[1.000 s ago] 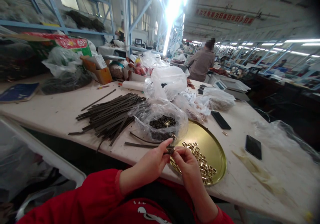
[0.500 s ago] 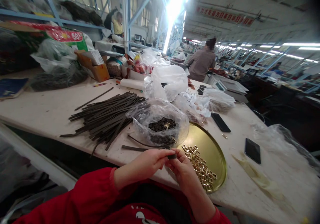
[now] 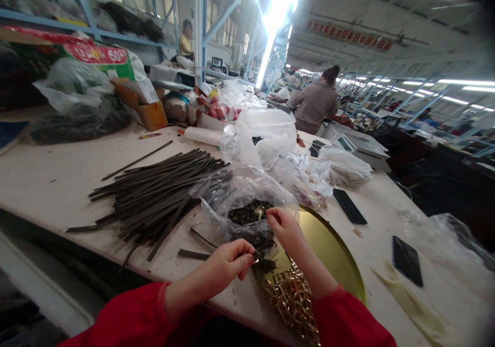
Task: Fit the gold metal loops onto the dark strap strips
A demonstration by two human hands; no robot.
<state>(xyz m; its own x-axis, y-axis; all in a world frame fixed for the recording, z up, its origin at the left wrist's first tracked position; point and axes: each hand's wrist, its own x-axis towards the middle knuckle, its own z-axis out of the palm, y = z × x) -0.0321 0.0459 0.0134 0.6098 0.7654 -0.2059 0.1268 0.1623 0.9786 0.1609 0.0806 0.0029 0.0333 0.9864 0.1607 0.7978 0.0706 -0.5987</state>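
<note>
My left hand [image 3: 231, 259] is closed, thumb against curled fingers, above the front edge of the table. A small glint shows at its fingertips, but what they pinch is too small to name. Just beyond them lies a dark strap end [image 3: 266, 264] with a gold buckle on it. My right hand [image 3: 284, 226] reaches over the opening of a clear plastic bag [image 3: 216, 192], fingers pinched together. Small dark pieces [image 3: 245, 214] and a gold glint fill that bag. Whatever the right fingertips hold is hidden. Gold buckles [image 3: 290, 298] lie heaped on a round gold tray [image 3: 340, 249] under my right forearm.
A pile of dark strips [image 3: 154, 195] spreads to the left. Behind the bag stand white plastic bags [image 3: 266, 133] and a white roll [image 3: 203, 135]. Two dark phone-like slabs [image 3: 350, 206] [image 3: 407, 260] lie at right. A person [image 3: 315, 104] is beyond the table.
My hands have parted from a shared grip on a short dark piece. The right hand has moved forward to the bag; the left has moved slightly down and left. The view has shifted.
</note>
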